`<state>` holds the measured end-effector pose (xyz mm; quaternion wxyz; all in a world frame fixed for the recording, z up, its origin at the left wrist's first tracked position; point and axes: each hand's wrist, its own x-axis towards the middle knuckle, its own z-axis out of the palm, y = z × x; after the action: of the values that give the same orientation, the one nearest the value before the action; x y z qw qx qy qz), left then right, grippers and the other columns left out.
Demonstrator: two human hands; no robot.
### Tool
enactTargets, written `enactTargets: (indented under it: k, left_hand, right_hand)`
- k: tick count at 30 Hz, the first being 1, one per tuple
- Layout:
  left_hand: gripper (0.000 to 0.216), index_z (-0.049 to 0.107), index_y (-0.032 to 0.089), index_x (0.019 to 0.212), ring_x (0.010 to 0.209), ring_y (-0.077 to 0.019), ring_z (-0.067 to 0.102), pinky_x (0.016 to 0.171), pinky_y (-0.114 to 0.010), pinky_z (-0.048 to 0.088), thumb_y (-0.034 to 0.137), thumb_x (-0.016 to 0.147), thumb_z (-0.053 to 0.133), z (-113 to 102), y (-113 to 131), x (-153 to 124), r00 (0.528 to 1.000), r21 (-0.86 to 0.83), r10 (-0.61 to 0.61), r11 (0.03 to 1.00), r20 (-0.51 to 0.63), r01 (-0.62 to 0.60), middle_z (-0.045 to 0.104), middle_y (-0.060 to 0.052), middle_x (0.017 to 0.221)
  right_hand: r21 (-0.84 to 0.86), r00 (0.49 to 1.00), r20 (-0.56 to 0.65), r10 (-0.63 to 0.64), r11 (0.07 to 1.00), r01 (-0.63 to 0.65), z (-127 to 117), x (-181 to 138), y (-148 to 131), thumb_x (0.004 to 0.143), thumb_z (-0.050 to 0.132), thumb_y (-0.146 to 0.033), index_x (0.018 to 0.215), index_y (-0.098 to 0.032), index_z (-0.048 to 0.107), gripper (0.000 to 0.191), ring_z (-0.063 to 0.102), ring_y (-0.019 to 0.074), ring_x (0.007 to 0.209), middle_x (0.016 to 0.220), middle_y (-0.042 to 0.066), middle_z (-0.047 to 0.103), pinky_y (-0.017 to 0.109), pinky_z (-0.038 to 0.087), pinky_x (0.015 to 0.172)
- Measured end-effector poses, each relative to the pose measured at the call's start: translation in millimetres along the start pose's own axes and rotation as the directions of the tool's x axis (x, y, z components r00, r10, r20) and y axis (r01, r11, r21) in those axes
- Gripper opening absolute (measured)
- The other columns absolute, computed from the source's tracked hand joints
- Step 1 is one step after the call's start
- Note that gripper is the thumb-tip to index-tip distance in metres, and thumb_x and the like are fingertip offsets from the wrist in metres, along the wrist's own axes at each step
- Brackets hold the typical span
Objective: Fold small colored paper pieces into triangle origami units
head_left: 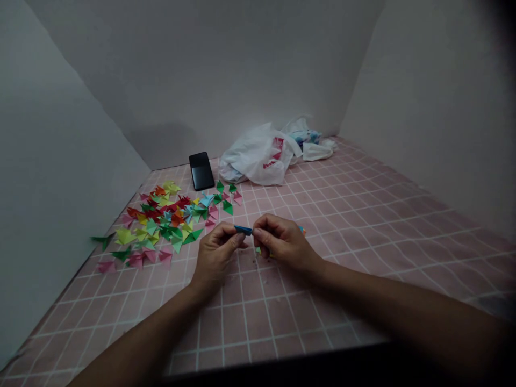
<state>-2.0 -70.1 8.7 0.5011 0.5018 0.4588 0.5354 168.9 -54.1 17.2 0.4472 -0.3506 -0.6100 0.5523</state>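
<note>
A narrow blue folded paper piece (243, 230) sits at the centre of the view, pinched between both hands just above the mat. The left hand (215, 255) grips one end between thumb and curled fingers (236, 240). The right hand (282, 242) closes on the other end, its fingers (260, 235) bent and nearly meeting the left's. Small scraps of blue, orange and yellow-green paper (301, 230) show past the right hand, but how they join the blue piece is hidden. A few tiny crumbs (255, 261) lie below the hands.

To the left spreads a loose scatter of folded paper triangles (165, 217) in green, red, yellow, pink, orange and pale blue, several dozen in all. Overlaps prevent an exact count, and green and pink appear most common.

Beyond them lie one black smartphone (201, 171), one crumpled white plastic bag with red print (256, 156) and one white folded cloth (318, 151). All rest on a pink grid-patterned mat (374, 258) between grey walls (68, 161).
</note>
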Motion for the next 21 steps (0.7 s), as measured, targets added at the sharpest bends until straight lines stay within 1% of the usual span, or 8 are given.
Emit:
enactTargets:
  k: [3,7,9,11,14,18,21]
  left_hand:
    - [0.007,0.069,0.019,0.076,0.069,-0.0121,0.064,0.068,-0.024,0.051,0.022,0.078,0.075,1.5,3.0,-0.2,0.998,0.044,0.063,0.997,0.011,-0.064,0.065,0.002,0.076]
    - [0.005,0.072,0.02,0.075,0.073,-0.0126,0.063,0.071,-0.024,0.05,0.021,0.08,0.074,0.4,0.3,0.7,0.99,0.102,0.135,0.985,0.049,-0.14,0.065,0.001,0.077]
    - [0.005,0.072,0.02,0.076,0.072,-0.0125,0.063,0.071,-0.024,0.05,0.022,0.08,0.074,-0.8,-2.6,1.8,0.99,0.087,0.135,0.987,0.045,-0.138,0.066,0.001,0.077]
    - [0.005,0.071,0.02,0.076,0.07,-0.0125,0.063,0.069,-0.024,0.05,0.022,0.079,0.075,-1.4,-4.8,2.8,0.99,0.048,0.135,0.99,0.032,-0.136,0.066,0.002,0.076]
    - [0.005,0.071,0.019,0.076,0.07,-0.0126,0.063,0.069,-0.024,0.051,0.02,0.078,0.075,-1.2,-5.1,3.1,0.987,0.046,0.157,0.986,0.028,-0.158,0.066,0.002,0.075]
    - [0.003,0.07,0.02,0.081,0.069,-0.0124,0.064,0.069,-0.024,0.051,0.018,0.081,0.072,-0.6,-3.6,2.4,0.984,0.096,0.179,0.979,0.018,-0.18,0.067,0.002,0.074]
    - [0.006,0.07,0.02,0.081,0.069,-0.013,0.064,0.068,-0.025,0.05,0.015,0.081,0.071,-1.7,-4.5,3.0,0.967,0.146,0.251,0.956,0.035,-0.253,0.066,0.002,0.076]
  right_hand:
    - [0.06,1.0,0.002,0.026,0.998,-0.026,-1.5,2.3,1.8,0.089,0.057,-0.035,0.078,-0.018,0.054,0.02,0.05,0.0075,0.044,0.063,-0.003,0.057,0.021,0.04,0.044]
    - [0.064,0.997,0.041,0.061,0.996,-0.063,-1.0,3.9,4.7,0.087,0.06,-0.037,0.078,-0.018,0.056,0.021,0.048,0.0081,0.042,0.053,-0.005,0.053,0.02,0.036,0.041]
    - [0.045,0.999,0.026,0.044,0.998,-0.045,1.2,3.0,5.6,0.085,0.063,-0.034,0.08,-0.019,0.057,0.017,0.048,0.008,0.044,0.055,-0.006,0.053,0.02,0.036,0.042]
    - [0.029,1.0,0.002,0.012,1.0,-0.012,3.9,1.4,6.1,0.081,0.066,-0.029,0.082,-0.019,0.057,0.014,0.049,0.0075,0.047,0.062,-0.006,0.054,0.02,0.037,0.043]
    - [0.04,1.0,-0.002,-0.005,0.999,0.005,6.5,-0.4,6.9,0.08,0.068,-0.027,0.086,-0.02,0.055,0.015,0.049,0.0075,0.048,0.065,-0.006,0.053,0.021,0.038,0.044]
    - [0.166,0.997,0.041,0.066,0.983,-0.072,5.8,0.6,8.6,0.086,0.062,-0.035,0.088,-0.02,0.054,0.017,0.053,0.0076,0.046,0.066,-0.006,0.056,0.02,0.041,0.044]
    - [0.271,0.986,0.06,0.155,0.948,-0.166,4.7,2.0,8.3,0.085,0.065,-0.04,0.087,-0.02,0.055,0.023,0.054,0.0074,0.045,0.065,-0.005,0.058,0.019,0.04,0.042]
